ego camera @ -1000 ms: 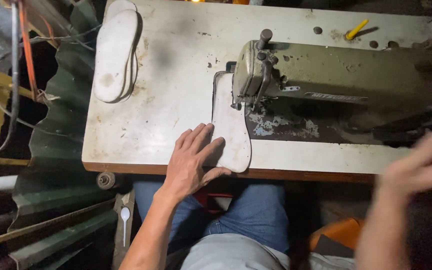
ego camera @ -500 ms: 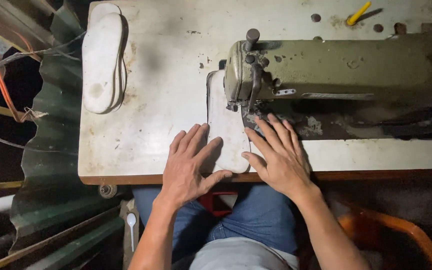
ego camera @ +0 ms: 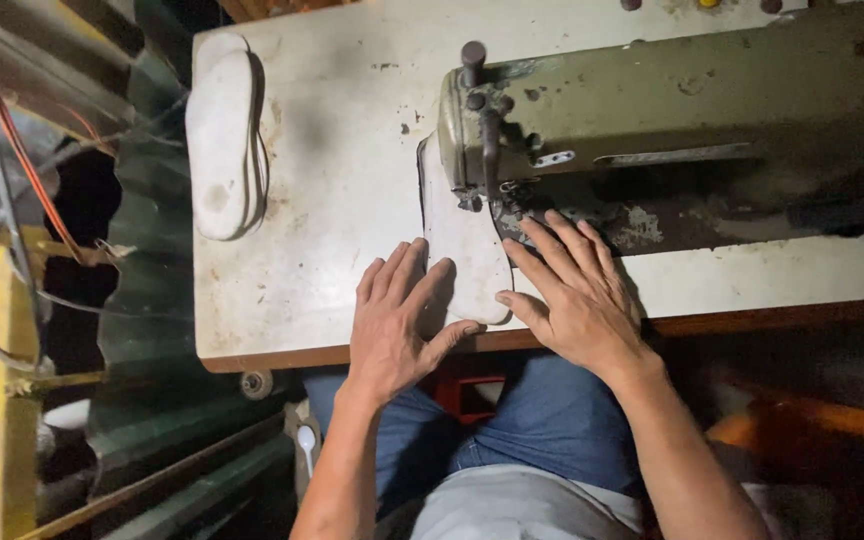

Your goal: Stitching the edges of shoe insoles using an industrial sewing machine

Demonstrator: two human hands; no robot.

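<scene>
Worn white table point(ego camera: 302, 250): left hand point(ego camera: 397, 325), right hand point(ego camera: 577, 295) flat, grip wide, flanking white insole point(ego camera: 462, 250) near front edge.

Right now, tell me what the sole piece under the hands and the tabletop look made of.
Sole piece: probably foam or felt board; matte white, thin, flat-lying.
Tabletop: likely painted or laminated wood; dull cream surface, stained and chipped, brown edge showing at the front.

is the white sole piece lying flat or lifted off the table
Flat. The white sole piece lies spread on the table, left hand and right hand pressing its edges.
</scene>
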